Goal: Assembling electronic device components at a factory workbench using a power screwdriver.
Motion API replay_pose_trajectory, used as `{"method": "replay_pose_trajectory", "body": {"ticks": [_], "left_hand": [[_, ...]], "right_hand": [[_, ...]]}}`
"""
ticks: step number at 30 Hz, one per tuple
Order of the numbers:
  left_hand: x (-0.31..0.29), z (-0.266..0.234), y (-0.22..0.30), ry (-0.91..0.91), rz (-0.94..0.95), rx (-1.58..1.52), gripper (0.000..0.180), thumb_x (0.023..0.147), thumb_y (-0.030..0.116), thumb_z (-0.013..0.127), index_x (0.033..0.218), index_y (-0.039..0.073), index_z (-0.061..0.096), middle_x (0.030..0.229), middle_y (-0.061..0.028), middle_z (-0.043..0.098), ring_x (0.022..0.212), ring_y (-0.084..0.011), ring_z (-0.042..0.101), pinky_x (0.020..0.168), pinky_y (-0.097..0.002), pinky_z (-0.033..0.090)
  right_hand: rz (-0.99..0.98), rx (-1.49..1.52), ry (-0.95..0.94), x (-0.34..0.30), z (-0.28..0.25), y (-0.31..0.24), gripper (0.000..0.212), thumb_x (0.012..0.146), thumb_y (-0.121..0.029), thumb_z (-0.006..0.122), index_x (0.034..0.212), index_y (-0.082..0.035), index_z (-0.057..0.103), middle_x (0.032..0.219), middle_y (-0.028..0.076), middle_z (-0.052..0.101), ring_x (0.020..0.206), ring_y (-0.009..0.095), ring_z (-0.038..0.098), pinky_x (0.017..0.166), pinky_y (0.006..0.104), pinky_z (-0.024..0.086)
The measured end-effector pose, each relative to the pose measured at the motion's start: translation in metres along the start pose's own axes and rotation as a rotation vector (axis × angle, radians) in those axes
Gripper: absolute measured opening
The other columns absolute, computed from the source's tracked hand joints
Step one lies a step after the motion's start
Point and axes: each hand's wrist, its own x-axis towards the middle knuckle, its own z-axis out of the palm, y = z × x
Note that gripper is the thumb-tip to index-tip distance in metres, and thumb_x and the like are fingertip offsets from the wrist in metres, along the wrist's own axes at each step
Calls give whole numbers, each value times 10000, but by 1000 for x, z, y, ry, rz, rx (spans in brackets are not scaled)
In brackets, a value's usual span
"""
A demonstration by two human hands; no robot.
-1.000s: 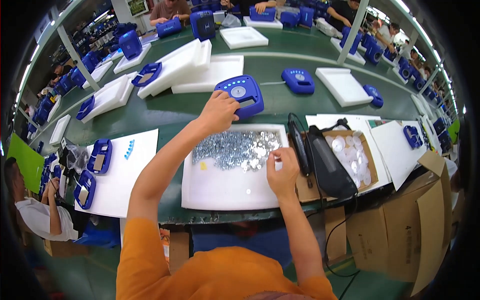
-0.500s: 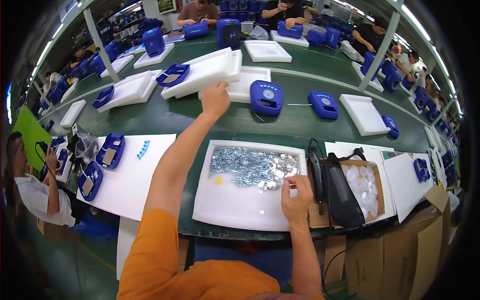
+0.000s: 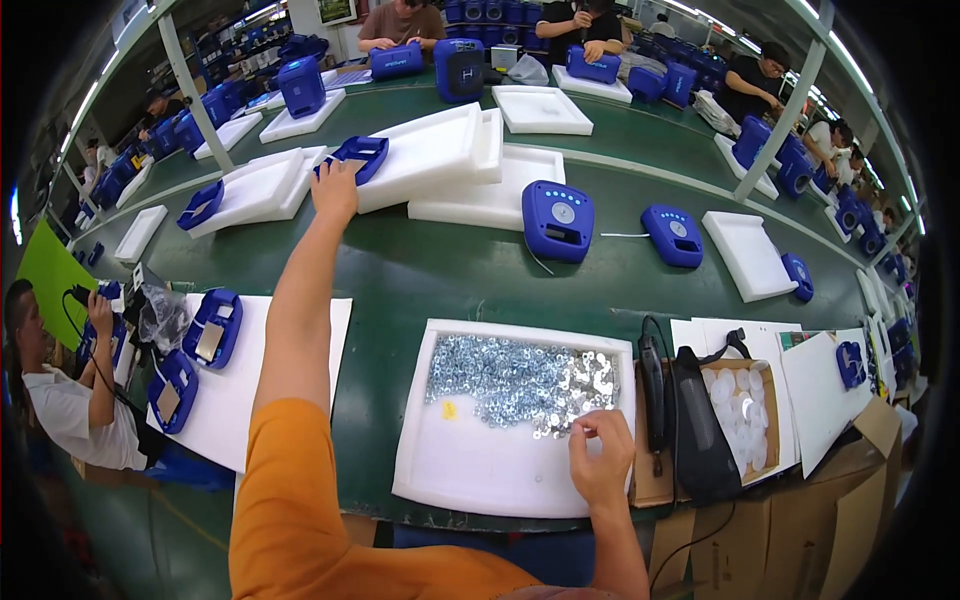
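Note:
My left hand reaches far across the green bench, its fingers closed on the near edge of a blue plastic housing. That housing rests tilted on stacked white foam trays. Close to me, my right hand hovers over the front right of a white foam tray. Its thumb and forefinger are pinched together; whatever sits between them is too small to make out. Many small metal washers lie spread in that tray, beside a yellow scrap.
Right of the washer tray are a black corded tool, a black mesh pouch and a box of translucent discs. Two blue housings lie on a white board at left. Blue units stand farther back. Co-workers sit around the benches.
My left hand has moved left from the foam trays' near edge to the blue housing. The right hand stays pinched over the washer tray. The whole view has shifted slightly.

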Motion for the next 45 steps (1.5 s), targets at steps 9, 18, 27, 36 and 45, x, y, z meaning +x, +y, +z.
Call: {"method": "replay_pose_trajectory", "body": {"ticks": [9, 18, 27, 36, 45], "left_hand": [[10, -14, 8, -66, 206, 207, 306, 1077, 136, 592, 1295, 123, 807, 1224, -79, 828, 1286, -271, 747, 1328, -631, 360], [-19, -98, -11, 78, 174, -212, 194, 1095, 194, 722, 1268, 113, 685, 1130, -150, 804, 1163, -276, 769, 1290, -511, 419], [-193, -298, 8, -761, 214, -1739, 370, 1125, 328, 742, 1330, 26, 684, 1220, -19, 728, 1185, -120, 645, 1092, -322, 473], [-288, -336, 42, -1525, 304, -1652, 331, 1144, 346, 721, 1251, 33, 718, 1157, 2, 726, 1128, -90, 632, 1058, -287, 467], [-297, -327, 75, -1371, 259, -1662, 382, 1161, 427, 687, 1281, 67, 725, 1067, 40, 733, 1002, -46, 661, 965, -230, 509]], "right_hand": [[54, 28, -51, -1, 2, -5, 80, 907, 47, 797, 961, -1, 760, 962, 134, 733, 845, 291, 741, 686, 367, 621], [-21, 35, -50, -2, 2, 0, 82, 909, 49, 793, 965, -2, 760, 954, 137, 734, 844, 295, 740, 690, 358, 625], [-148, 188, -1, 24, -29, -47, 286, 958, 13, 817, 1243, -19, 812, 1226, 192, 752, 1064, 268, 766, 739, 328, 623], [-206, 37, -484, 31, -65, -137, 487, 965, -259, 906, 1380, -47, 764, 1048, 145, 770, 966, 351, 750, 856, 444, 609], [144, 206, -605, 28, -82, -117, 375, 915, -127, 908, 1223, 58, 801, 1025, 132, 823, 940, 192, 812, 817, 337, 687]]}}
